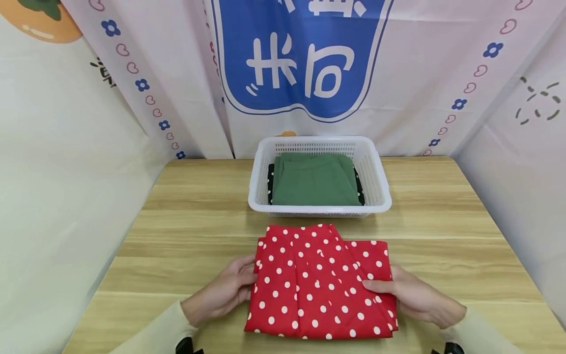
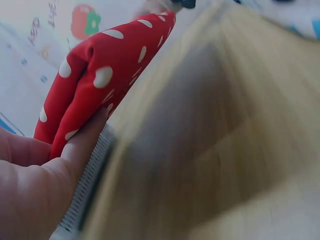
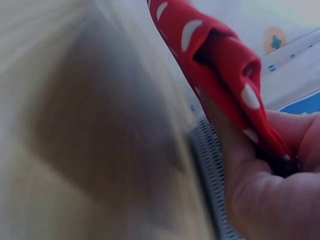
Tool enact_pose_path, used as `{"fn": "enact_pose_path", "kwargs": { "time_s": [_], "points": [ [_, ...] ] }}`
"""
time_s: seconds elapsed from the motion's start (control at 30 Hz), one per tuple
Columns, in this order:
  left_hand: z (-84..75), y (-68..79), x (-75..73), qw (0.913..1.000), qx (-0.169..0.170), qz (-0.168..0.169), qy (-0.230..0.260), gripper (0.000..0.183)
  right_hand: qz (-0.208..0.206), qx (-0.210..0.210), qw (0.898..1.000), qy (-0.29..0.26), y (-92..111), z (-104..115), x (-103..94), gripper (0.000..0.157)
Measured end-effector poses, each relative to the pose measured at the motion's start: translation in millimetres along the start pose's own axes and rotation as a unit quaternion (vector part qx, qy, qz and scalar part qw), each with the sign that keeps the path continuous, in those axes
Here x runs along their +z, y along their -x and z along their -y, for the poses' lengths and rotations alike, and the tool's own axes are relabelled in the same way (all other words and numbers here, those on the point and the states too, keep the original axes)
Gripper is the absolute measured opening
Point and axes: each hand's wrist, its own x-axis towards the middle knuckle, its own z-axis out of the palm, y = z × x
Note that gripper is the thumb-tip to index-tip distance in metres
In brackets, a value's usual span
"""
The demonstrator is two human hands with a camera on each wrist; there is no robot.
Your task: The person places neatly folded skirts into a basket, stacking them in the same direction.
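A folded red garment with white polka dots is held by its two side edges, raised off the table. My left hand pinches the left edge; in the left wrist view the folded layers lie between thumb and fingers. At the opposite edge, my right hand grips with its thumb on top and the other fingers underneath, largely hidden. The right wrist view shows the layered edge held in that hand. Just beyond the garment stands a white plastic basket with a folded green garment inside.
Under the green garment lies black fabric with white dots. The basket sits on a wood-grain table near its back edge. Printed white curtains hang behind and at both sides.
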Motion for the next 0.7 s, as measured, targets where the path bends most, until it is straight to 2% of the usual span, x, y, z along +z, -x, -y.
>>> {"fn": "enact_pose_path", "kwargs": {
  "time_s": [0.1,0.17,0.27,0.37,0.47,0.53,0.7],
  "points": [
    [-9.8,15.3,7.7,0.9994,0.021,0.026,-0.01,0.059,0.008,-0.008,1.0,0.017,11.6,11.0,1.1,0.062],
    [-17.0,20.9,11.2,0.9989,0.035,0.029,-0.012,0.061,0.005,-0.015,1.0,0.027,15.2,17.9,2.6,0.061],
    [-28.8,23.1,13.9,0.9986,0.051,0.013,-0.009,0.063,-0.022,-0.022,0.999,0.044,16.2,29.7,6.4,0.061],
    [-40.1,18.0,13.1,0.9969,0.078,-0.004,0.0,0.062,-0.062,-0.034,0.996,0.049,12.1,44.0,10.1,0.058],
    [-51.8,5.4,9.6,0.9934,0.107,-0.031,0.024,0.058,-0.1,-0.052,0.993,0.037,4.0,59.8,12.6,0.057],
    [-60.7,-7.4,7.0,0.9895,0.123,-0.06,0.044,0.053,-0.126,-0.065,0.99,0.021,-3.2,71.7,12.7,0.06],
    [-88.4,-53.3,-0.4,0.9747,0.144,-0.16,0.063,0.047,-0.171,-0.1,0.978,-0.061,-29.6,108.5,4.5,0.073]
  ]
}}
